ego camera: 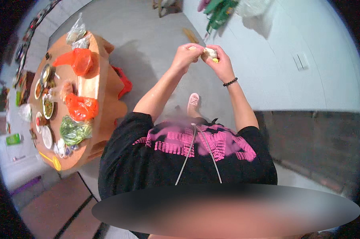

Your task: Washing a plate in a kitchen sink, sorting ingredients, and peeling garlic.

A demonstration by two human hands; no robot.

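My right hand is wrapped around a white bulb that looks like garlic. A small yellow thing, too small to identify, sits against the same palm. My left hand has its fingers closed on a small pale piece, likely a garlic clove. The left fingertips meet the near side of the bulb, and both hands are raised in front of me above the grey floor. A black bead bracelet circles my right wrist.
To my left stands a wooden table holding several dishes, an orange plastic bag, another orange bag and bagged green vegetables. A red stool shows beneath it. Green leafy stalks hang by the white wall at right.
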